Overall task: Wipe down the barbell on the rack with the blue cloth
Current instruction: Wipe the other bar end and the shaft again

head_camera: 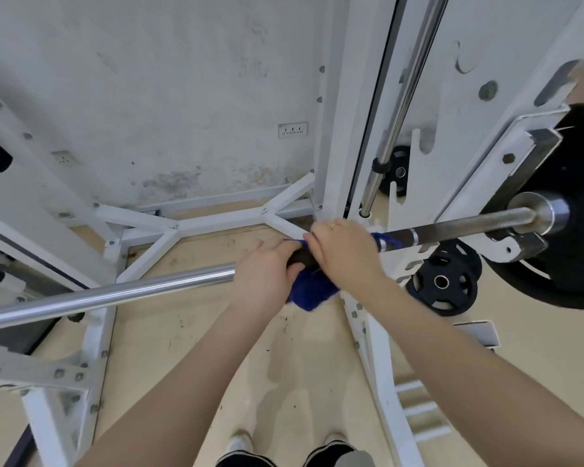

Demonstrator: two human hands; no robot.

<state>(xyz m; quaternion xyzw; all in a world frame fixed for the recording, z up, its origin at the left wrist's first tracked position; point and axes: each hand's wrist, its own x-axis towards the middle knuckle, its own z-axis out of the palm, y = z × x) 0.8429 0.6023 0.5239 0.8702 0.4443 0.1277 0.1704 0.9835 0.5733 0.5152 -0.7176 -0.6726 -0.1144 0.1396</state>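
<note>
Head view: person looks down at a barbell on a white rack, both forearms reaching forward.
Writing/brands: none readable; wall socket plate (292, 129) has small marks, too tiny to read.
Barbell (115, 293): runs across the frame from lower left to right, shiny chrome on the left, darker and duller on the right toward the sleeve.
Barbell support: right end sits in a hook of the rack (415, 96); big black plate (573, 210) loaded on the sleeve at the right edge.
Blue cloth (312, 291): wrapped around the bar mid-frame, between and under the two hands; a loose bunch hangs below the bar, a small blue bit shows right of the right hand.
Left hand (267, 271): fingers curled over the bar and the cloth's left edge, gripping; chrome bar comes out just left of it.
Right hand (344, 251): fingers curled over the cloth on the bar, gripping from above; ring on one finger; touching or nearly touching the left hand.
Cloth vs hands: cloth lies directly under both palms, most of it covered, hanging part just below the right wrist.
Other: smaller black plate (442, 281) stored low on the rack to the right; chrome guide rod (405, 96) upright behind; tan floor (199, 348); shoe tips (331, 446) at bottom.
</note>
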